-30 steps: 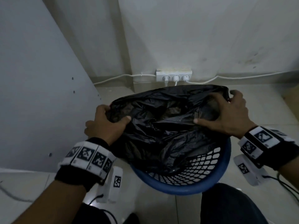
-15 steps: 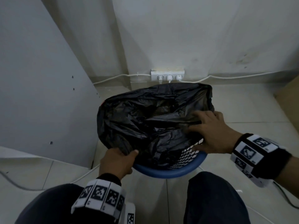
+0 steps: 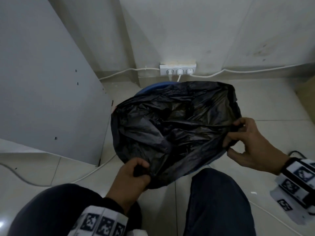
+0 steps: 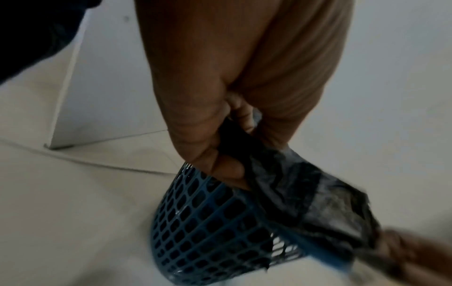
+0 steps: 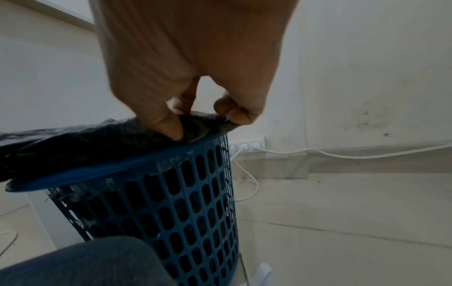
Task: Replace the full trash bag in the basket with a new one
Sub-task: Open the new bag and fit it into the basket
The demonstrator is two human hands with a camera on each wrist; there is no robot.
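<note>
A black trash bag (image 3: 172,126) lies spread over the mouth of a blue mesh basket (image 5: 186,209) on the floor. Only a strip of the basket's blue rim (image 3: 151,87) shows at the far side in the head view. My left hand (image 3: 134,174) grips the bag's near edge in a fist, seen close in the left wrist view (image 4: 232,154). At the right side my right hand (image 3: 238,137) pinches the bag's edge (image 5: 203,120) between thumb and fingers, just above the rim. The bag's inside is dark and crumpled.
A grey panel (image 3: 42,82) stands left of the basket. A white power strip (image 3: 178,68) with plugged white cables (image 3: 238,73) sits at the wall behind. More cable (image 3: 51,183) runs over the tiled floor. My knees (image 3: 218,201) are close to the basket's near side.
Both hands shifted along the bag's edge toward me and to the right, pulling the bag over the near rim, which is now covered. The right hand went from reaching inside to pinching the edge.
</note>
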